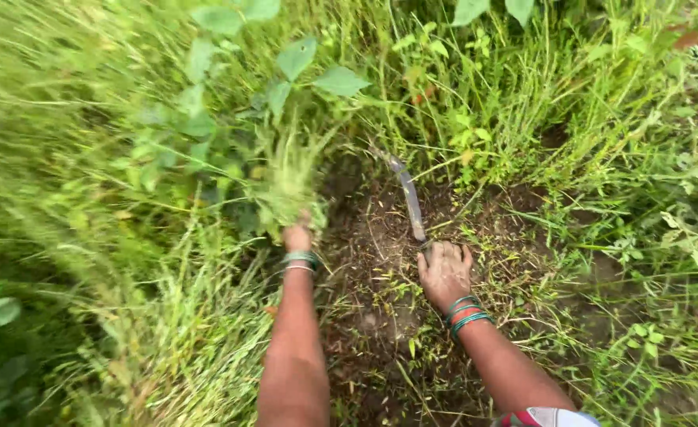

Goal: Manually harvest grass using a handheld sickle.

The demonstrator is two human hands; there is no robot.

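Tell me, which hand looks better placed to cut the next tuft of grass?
Probably the right hand: it grips the sickle, whose blade points at the standing grass. The left hand is full, clutching a grass bunch.

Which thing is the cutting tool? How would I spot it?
Find the bare patch of dark soil amid the tall green grass. The right hand rests there, gripping a sickle. Its thin, curved grey blade is the only metal thing among the plants.

Bare dirt in the grass

The ground (380,316) has 1 dark bare patch with dry bits and small cut stems lying on it. Tall green grass (88,158) and leafy weeds (301,63) grow all around the patch.
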